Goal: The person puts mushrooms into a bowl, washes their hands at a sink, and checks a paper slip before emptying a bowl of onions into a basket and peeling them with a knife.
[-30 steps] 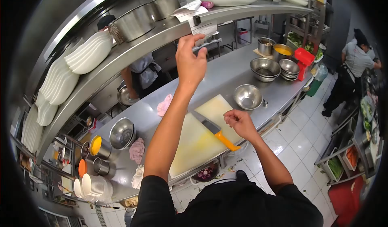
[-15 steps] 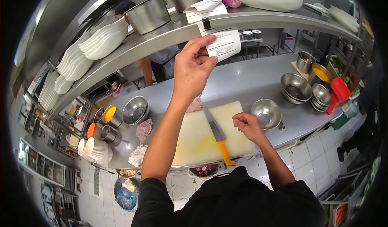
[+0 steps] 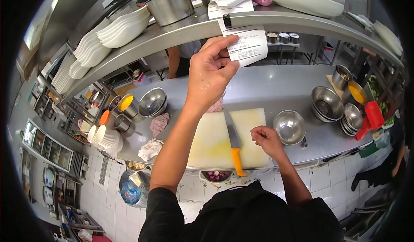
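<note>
My left hand (image 3: 210, 74) is raised to the steel shelf (image 3: 172, 37) and pinches the lower left edge of a white printed order ticket (image 3: 249, 46) that hangs from a black clip on the shelf's rim. My right hand (image 3: 267, 140) rests loosely curled and holds nothing, at the right edge of a pale yellow cutting board (image 3: 226, 137). A knife (image 3: 233, 142) with an orange handle lies on the board, blade pointing away from me, just left of my right hand.
Steel bowls (image 3: 289, 125) and stacked bowls (image 3: 340, 107) stand at the right of the counter, with a red tool (image 3: 373, 115). Sauce pots (image 3: 127, 105), cloths (image 3: 158, 124) and white cups (image 3: 105, 136) are at the left. Plates fill the shelf. Another person stands behind the counter.
The view has swung left and down, so the ticket and board now sit nearer centre. My left hand keeps its pinch on the ticket; my right hand stays by the board.
</note>
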### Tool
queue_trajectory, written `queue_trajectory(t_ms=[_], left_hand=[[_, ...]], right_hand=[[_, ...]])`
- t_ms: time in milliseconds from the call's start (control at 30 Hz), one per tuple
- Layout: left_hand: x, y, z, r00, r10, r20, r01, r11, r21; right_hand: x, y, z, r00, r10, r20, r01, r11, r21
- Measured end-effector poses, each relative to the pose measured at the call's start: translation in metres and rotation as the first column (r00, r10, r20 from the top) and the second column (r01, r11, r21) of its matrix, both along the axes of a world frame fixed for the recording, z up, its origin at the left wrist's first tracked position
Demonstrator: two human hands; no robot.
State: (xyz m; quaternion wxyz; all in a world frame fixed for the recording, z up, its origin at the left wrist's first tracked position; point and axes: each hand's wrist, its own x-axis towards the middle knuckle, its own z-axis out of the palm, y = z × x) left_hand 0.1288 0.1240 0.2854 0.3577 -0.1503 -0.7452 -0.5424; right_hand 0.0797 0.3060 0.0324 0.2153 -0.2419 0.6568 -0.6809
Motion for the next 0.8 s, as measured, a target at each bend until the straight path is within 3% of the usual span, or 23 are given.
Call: queue_trajectory(t_ms=[133, 233, 300, 400, 500, 567, 633, 700, 800], left_hand=[[0.0, 0.003, -0.004, 0.999, 0.009, -0.052, -0.008, 1.0, 0.014], [0.008, 0.003, -0.007, 0.997, 0.081, 0.002, -0.081, 0.996, -0.043], [0.034, 0.008, -0.003, 0.988, 0.154, -0.018, -0.151, 0.93, -0.336], [0.065, 0.02, 0.008, 0.993, -0.056, -0.101, 0.027, 0.963, -0.27], [0.072, 0.02, 0.064, 0.958, 0.076, -0.278, -0.167, 0.933, -0.32], [0.059, 0.018, 0.113, 0.887, 0.274, -0.371, -0.403, 0.853, -0.333], [0.017, 0.0, 0.156, 0.894, 0.155, -0.42, -0.26, 0.943, -0.206], [-0.013, 0.01, 0.189, 0.932, 0.127, -0.338, -0.131, 0.991, 0.011], [-0.058, -0.001, 0.209, 0.949, 0.258, -0.183, -0.257, 0.966, 0.028]], right_hand=[[0.002, 0.0, -0.005, 1.0, 0.026, 0.003, -0.026, 1.0, -0.004], [0.005, 0.005, -0.013, 0.999, 0.049, -0.005, -0.049, 0.999, -0.009], [0.001, 0.008, -0.018, 0.997, 0.043, -0.062, -0.045, 0.998, -0.035], [-0.001, 0.015, -0.027, 0.999, 0.034, -0.023, -0.035, 0.999, -0.03], [0.003, 0.016, -0.029, 1.0, 0.009, 0.015, -0.01, 0.999, 0.039], [0.004, 0.015, -0.03, 0.999, 0.034, -0.002, -0.034, 0.999, 0.02], [0.007, 0.014, -0.03, 0.998, 0.05, -0.024, -0.05, 0.999, 0.004], [0.006, 0.015, -0.032, 0.998, 0.064, -0.023, -0.063, 0.998, 0.007], [0.017, 0.019, -0.025, 0.998, 0.056, -0.006, -0.056, 0.998, 0.015]])
